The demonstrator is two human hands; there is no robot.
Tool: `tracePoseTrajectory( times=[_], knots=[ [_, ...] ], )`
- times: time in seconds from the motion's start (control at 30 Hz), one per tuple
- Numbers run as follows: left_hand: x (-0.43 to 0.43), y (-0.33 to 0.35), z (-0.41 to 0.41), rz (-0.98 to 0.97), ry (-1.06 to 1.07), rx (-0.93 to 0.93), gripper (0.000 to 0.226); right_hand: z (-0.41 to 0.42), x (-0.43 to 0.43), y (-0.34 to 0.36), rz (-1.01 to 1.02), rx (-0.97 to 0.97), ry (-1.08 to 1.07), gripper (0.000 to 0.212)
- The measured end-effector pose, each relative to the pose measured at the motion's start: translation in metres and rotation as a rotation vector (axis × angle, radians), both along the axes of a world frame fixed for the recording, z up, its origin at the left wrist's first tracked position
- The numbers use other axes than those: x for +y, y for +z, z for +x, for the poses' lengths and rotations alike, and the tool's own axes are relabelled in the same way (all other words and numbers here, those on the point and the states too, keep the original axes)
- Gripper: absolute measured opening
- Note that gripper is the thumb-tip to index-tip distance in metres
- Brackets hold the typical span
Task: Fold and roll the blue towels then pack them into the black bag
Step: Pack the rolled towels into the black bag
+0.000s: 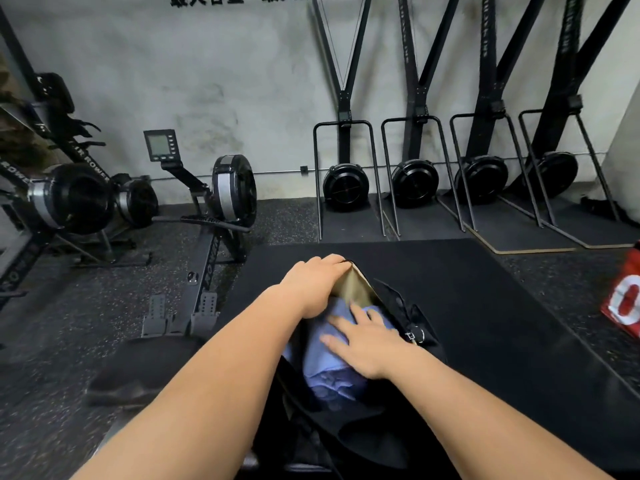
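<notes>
The blue towels (329, 355) lie bunched inside the open mouth of the black bag (391, 427), against its tan lining (356, 285). The right grip (363, 341) rests flat on top of them with fingers straight and spread, holding nothing. The left grip (315, 282) has its fingers curled over the far rim of the bag, clasping that edge, while a black floor mat (485, 289) spreads beyond the bag, with rowing machines (221, 195) to the left, upright ski machines (346, 181) along the grey wall (242, 81), and a red object (623, 299) at the right edge.
</notes>
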State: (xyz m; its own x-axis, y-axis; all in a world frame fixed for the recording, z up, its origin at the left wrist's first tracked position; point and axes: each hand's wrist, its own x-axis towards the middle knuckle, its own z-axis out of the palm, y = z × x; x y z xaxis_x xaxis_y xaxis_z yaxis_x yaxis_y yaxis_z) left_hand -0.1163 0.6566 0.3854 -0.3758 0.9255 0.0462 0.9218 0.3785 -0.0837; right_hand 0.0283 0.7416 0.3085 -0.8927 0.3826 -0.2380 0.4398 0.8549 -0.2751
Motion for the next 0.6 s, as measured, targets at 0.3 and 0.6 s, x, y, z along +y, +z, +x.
tracePoseTrajectory(
  times=[0.3,0.6],
  knots=[
    [-0.012,-0.002,-0.013,-0.022,-0.009,0.008,0.083,-0.047,0.013,-0.029,0.007,-0.033,-0.06,0.07],
    [-0.055,-0.025,0.004,0.309,-0.255,0.151,0.07,0.006,0.002,0.014,0.428,0.092,0.15,0.064]
  ],
)
